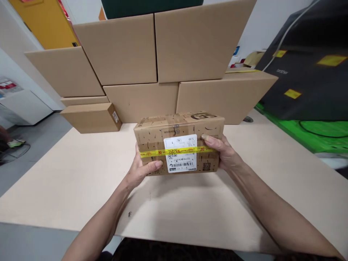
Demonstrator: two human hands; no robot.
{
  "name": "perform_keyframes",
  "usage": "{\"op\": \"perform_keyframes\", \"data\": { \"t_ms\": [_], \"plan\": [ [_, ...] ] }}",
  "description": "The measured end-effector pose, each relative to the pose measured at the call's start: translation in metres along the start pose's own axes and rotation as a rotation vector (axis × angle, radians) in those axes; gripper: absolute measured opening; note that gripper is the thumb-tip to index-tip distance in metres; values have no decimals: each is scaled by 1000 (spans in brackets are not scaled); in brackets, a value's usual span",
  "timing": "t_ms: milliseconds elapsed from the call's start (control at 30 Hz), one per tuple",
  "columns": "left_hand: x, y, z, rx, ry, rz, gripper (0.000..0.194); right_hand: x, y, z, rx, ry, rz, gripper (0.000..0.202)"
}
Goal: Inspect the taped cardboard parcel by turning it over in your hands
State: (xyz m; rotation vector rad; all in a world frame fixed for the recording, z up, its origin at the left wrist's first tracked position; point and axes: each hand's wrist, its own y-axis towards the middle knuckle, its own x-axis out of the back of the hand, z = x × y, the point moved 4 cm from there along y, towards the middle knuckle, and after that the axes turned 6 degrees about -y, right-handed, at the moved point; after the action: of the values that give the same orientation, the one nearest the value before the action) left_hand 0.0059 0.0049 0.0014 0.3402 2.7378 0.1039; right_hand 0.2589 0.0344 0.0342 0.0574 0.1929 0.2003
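Observation:
A printed brown cardboard box [152, 141] is held up over the pale table, tilted so that its labelled face is towards me. A white shipping label [181, 163] is stuck on that face, and a strip of yellow tape [152, 153] runs across both. My left hand [143, 167] grips the box's lower left side, thumb on the front face. On the right side my right hand [221, 148] grips it, thumb near the label's upper right corner. The other fingers of both hands are mostly hidden behind the box.
Several plain cardboard boxes [130, 54] form a stack across the back of the table [89, 181]. A smaller box [89, 117] with a label sits at the back left. Beyond the right edge stands a large dark object [307, 72] over a green surface [323, 136].

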Motion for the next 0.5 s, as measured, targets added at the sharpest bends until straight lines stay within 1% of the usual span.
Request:
{"op": "perform_keyframes", "data": {
  "t_ms": [67,133,233,333,367,433,500],
  "plan": [
    [0,-1,3,-2,18,8,93,5,1,0,24,-6,-4,83],
    [2,-1,7,-12,58,-6,85,8,0,0,67,-51,13,84],
    [7,1,12,-58,93,-72,77,9,-4,-1,162,-175,19,95],
    [12,4,9,-170,17,-197,81,4,-9,-1,290,-347,14,119],
    [13,5,6,-200,-4,-233,83,1,-11,-1,342,-405,17,124],
    [13,5,0,-263,-25,-286,89,-4,-14,0,461,-509,41,125],
    [13,4,-8,-299,-38,-300,92,-6,-18,1,585,-617,57,124]
  ]
}}
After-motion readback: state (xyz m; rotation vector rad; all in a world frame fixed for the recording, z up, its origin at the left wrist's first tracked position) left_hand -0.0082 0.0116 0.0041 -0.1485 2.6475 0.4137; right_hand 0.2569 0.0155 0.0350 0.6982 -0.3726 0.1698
